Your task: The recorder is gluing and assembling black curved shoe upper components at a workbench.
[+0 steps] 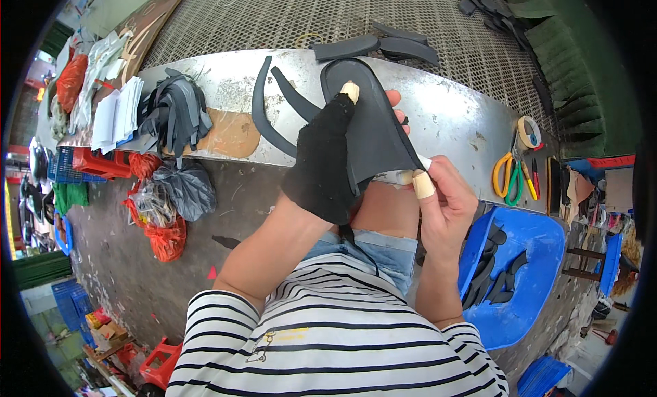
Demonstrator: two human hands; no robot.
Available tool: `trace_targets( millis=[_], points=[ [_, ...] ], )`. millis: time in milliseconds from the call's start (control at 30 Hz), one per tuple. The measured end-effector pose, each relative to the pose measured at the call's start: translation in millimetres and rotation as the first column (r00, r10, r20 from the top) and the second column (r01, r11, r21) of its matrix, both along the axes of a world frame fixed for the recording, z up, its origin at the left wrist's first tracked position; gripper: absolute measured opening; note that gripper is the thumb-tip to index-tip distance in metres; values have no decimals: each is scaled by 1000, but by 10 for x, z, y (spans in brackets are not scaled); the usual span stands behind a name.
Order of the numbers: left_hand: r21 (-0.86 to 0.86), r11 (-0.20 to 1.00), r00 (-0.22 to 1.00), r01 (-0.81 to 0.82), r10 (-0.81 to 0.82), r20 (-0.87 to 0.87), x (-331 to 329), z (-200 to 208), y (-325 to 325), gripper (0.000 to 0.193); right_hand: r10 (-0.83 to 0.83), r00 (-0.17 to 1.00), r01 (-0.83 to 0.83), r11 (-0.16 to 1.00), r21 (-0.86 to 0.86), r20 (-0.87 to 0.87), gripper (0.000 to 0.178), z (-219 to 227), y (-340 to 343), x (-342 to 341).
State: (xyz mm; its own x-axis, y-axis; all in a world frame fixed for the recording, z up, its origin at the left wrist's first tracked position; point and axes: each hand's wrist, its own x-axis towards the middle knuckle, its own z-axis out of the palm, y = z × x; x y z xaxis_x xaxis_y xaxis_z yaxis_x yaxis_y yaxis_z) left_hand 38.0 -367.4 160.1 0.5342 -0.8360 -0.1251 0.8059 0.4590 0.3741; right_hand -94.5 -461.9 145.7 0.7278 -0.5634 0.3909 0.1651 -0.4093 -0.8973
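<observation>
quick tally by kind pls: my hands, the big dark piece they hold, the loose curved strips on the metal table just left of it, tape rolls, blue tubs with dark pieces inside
Hands (left hand, right hand): 2
Big dark piece: 1
Curved strips: 2
Tape roll: 1
Blue tub with dark pieces: 1
Total: 7

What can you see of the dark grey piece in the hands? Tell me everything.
The dark grey piece looks like smooth, matte foam or rubber: rounded at the far end, with a rim along its outer edge and an inward-curving near edge. It slants over the metal bench, its near end toward the lap. The left hand grips it, thumb on top, fingers showing past the right edge. The right hand is at its near right corner; a firm pinch is hard to confirm.
</observation>
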Motion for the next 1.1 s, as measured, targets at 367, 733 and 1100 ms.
trace_targets(
  millis=[367,733,1100],
  points=[
    [59,983,949,-176,153,277,-78,175,-99,34,197,980,-157,826,542,-17,30,125,-177,-39],
    [21,940,852,-339,298,431,-71,177,-108,34,-62,998,62,997,-35,6,18,-108,-8,213],
    [237,947,961,215,-249,120,80,-237,-189,43,60,996,-73,976,205,67,106,19,-308,318]
  ],
)
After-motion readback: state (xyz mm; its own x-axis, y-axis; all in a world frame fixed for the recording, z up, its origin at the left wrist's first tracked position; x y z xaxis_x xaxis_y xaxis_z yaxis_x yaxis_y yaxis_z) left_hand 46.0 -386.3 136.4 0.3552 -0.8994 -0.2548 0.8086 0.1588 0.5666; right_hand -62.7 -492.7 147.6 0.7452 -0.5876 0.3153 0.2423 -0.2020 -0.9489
